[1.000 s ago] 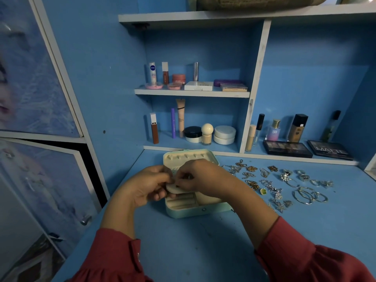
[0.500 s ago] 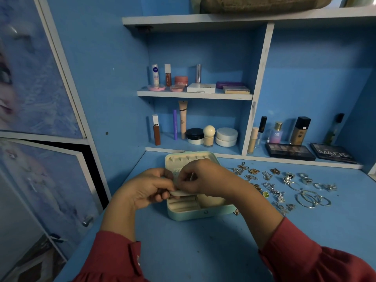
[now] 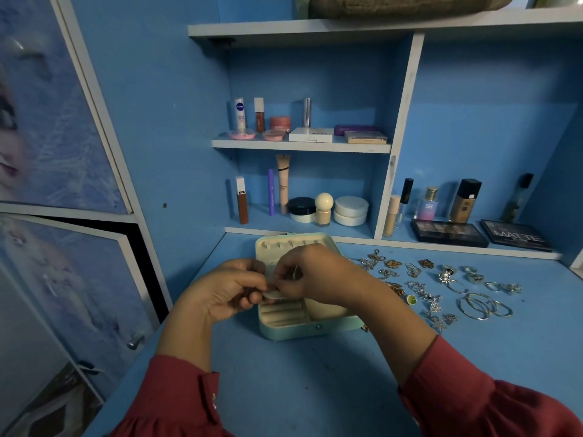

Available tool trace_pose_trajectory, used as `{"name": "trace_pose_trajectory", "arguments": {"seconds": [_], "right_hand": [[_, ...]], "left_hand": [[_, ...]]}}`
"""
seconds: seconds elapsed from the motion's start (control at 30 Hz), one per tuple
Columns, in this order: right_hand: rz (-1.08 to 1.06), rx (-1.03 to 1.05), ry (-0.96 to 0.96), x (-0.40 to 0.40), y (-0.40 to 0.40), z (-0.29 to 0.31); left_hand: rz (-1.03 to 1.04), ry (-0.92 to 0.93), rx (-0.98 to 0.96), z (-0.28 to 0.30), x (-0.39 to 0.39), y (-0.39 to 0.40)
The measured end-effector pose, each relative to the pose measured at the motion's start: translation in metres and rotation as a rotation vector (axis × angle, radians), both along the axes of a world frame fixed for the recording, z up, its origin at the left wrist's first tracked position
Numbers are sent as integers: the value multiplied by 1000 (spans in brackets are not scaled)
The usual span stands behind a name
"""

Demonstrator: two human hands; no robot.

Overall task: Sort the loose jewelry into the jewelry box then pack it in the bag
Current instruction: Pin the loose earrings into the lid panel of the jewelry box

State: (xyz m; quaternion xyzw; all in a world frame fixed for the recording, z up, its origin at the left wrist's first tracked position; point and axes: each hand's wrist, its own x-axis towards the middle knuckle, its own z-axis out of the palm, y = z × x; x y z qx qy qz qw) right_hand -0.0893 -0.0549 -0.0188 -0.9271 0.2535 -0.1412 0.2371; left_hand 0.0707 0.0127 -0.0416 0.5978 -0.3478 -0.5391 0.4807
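A mint-green jewelry box [image 3: 293, 331] lies open on the blue desk [image 3: 315, 389], its lid tipped back toward the shelves. Both hands meet just above its left half. My left hand [image 3: 225, 293] pinches a small pale flap or pad [image 3: 273, 294] of the box. My right hand [image 3: 312, 274] pinches a thin small piece at the same spot; what it is stays hidden by the fingers. Loose jewelry [image 3: 432, 288] is spread on the desk to the right of the box: earrings, rings, brooches and silver hoops [image 3: 482, 305].
Cosmetics fill the shelves behind the box: tubes, jars [image 3: 350, 211], bottles and two dark palettes [image 3: 448, 233]. A brown bag [image 3: 403, 4] lies on the top shelf. Cupboard doors [image 3: 63, 279] stand at the left beside the desk edge.
Both hands stay together over the box, working at the same spot with only small finger movements. The view has shifted slightly.
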Motion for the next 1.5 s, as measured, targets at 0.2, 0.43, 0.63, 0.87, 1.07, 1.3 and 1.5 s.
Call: {"name": "trace_pose_trajectory", "arguments": {"seconds": [0.2, 0.43, 0.63, 0.87, 1.07, 1.3, 1.5], "right_hand": [[12, -12, 27, 1, 2, 2], [32, -24, 47, 2, 2, 2], [90, -52, 23, 0, 1, 4], [73, 64, -9, -10, -3, 11], [67, 11, 19, -12, 1, 14], [60, -48, 21, -8, -1, 9], [77, -104, 45, -5, 1, 8]], "left_hand": [[19, 61, 3, -1, 1, 0], [34, 108, 3, -3, 1, 0], [33, 110, 9, -2, 0, 0], [16, 75, 11, 0, -1, 0], [25, 63, 8, 1, -2, 1], [35, 54, 17, 2, -3, 2], [42, 58, 22, 1, -2, 0]]}}
